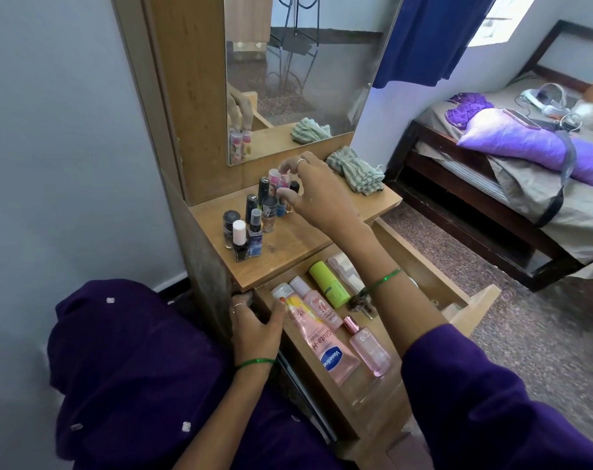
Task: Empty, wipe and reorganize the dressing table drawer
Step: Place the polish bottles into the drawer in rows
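A wooden dressing table (298,239) with a tall mirror (298,72) is being viewed from above, set against a pale wall on the left, with a bed (512,184) standing well apart on the right. The drawer (424,276) is being held pulled out toward the near side, below the tabletop. Inside it, a pink Vaseline tube (325,347) is lying at the left, with a smaller pink tube (317,305) and a yellow-green bottle (329,283) just beside it, and a pink perfume bottle (369,349) lying nearer. A checked cloth (354,173) is lying crumpled at the far right of the tabletop. A cluster of small bottles (251,222) is standing upright at the far left of the tabletop. The right hand (313,195) is being reached over that cluster, fingertips pinching a small pink tube (278,179) at its far edge. The left hand (254,325) is being rested on the drawer's left wall, fingers relaxed, thumb touching a white-capped bottle (283,293).
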Tool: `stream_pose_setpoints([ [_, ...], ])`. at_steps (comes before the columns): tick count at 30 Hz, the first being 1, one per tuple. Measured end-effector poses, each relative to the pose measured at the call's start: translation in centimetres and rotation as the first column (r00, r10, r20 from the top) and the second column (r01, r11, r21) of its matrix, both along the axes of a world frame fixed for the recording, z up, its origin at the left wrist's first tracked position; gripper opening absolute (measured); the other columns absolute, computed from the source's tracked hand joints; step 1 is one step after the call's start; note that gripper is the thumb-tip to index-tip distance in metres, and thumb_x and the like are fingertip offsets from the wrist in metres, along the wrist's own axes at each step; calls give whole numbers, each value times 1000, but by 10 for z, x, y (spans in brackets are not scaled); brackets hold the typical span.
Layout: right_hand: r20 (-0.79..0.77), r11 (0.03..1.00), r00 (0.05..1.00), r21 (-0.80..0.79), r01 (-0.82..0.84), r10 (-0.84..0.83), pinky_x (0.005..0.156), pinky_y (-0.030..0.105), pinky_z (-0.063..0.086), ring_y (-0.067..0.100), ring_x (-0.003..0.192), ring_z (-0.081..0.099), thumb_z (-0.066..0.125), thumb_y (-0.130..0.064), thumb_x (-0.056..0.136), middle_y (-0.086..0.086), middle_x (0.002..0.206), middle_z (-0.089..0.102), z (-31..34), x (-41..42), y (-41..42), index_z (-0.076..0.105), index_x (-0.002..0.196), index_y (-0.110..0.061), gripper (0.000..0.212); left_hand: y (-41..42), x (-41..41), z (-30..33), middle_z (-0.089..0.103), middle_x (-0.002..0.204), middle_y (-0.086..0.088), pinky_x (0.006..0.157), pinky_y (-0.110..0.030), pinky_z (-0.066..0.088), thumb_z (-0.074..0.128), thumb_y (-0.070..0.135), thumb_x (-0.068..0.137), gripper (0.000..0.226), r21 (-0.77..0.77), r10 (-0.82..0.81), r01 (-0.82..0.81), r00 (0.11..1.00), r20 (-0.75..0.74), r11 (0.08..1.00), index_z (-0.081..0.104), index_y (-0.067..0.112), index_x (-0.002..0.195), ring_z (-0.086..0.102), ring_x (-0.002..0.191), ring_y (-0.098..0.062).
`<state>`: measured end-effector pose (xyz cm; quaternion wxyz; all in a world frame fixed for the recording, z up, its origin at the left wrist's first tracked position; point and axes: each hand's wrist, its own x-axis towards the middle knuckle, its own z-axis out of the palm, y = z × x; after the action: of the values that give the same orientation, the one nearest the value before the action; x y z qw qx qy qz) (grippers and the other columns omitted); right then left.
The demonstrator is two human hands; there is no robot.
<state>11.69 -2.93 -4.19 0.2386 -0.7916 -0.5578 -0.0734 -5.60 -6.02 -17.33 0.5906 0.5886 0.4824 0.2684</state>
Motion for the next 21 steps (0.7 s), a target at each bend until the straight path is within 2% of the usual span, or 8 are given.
stream_pose_setpoints([
  [6, 72, 998, 997, 63, 13, -18, 70, 33, 45, 21, 91, 53, 65, -24, 82, 2, 101, 56, -6, -6, -8, 58, 103, -16, 23, 1, -1, -3, 48, 129, -5, 84, -39, 54, 72, 28, 80, 57, -23, -5, 6, 1000, 4, 1000, 43, 14, 127, 55, 107, -18],
  [9, 61, 996, 998, 83, -12, 7, 70, 35, 44, 22, 84, 51, 66, -20, 81, 0, 91, 55, -7, -9, -15, 56, 93, -14, 17, 1, 0, -3, 49, 126, -7, 90, -43, 52, 73, 28, 79, 55, -7, 4, -4, 1000, -4, 1000, 45, 12, 124, 55, 110, -22],
  [12, -42, 995, 998, 92, -46, 50, 70, 36, 45, 18, 78, 51, 66, -17, 79, -1, 83, 56, -4, -11, -26, 55, 85, -12, 14, 1, 1, -4, 49, 127, -7, 93, -43, 50, 73, 26, 78, 55, -2, 11, -11, 1000, -4, 1000, 45, 11, 124, 53, 112, -21],
  [14, -149, 990, 988, 137, -30, 51, 68, 27, 44, 16, 76, 52, 67, -17, 79, 2, 83, 59, 1, -12, -40, 59, 87, -11, 13, 2, 1, -5, 49, 126, -7, 94, -43, 49, 74, 27, 78, 55, 3, 15, -15, 1000, -5, 1000, 45, 12, 123, 53, 112, -22],
  [17, -284, 984, 959, 163, 72, -24, 63, 16, 43, 12, 75, 58, 70, -17, 80, -1, 85, 63, 9, -8, -76, 62, 95, -13, 18, 2, 1, -6, 49, 127, -7, 92, -42, 50, 73, 29, 78, 57, 1, 9, -9, 1000, -18, 1000, 45, 12, 124, 53, 112, -22],
  [21, -346, 947, 913, 151, 283, -217, 67, 20, 51, 10, 72, 62, 72, -13, 78, -3, 80, 67, 8, 15, -136, 64, 92, -17, 17, 2, 0, -7, 49, 128, -6, 91, -37, 48, 73, 28, 78, 57, 6, 8, -8, 1000, -12, 1000, 45, 11, 125, 52, 114, -22],
])
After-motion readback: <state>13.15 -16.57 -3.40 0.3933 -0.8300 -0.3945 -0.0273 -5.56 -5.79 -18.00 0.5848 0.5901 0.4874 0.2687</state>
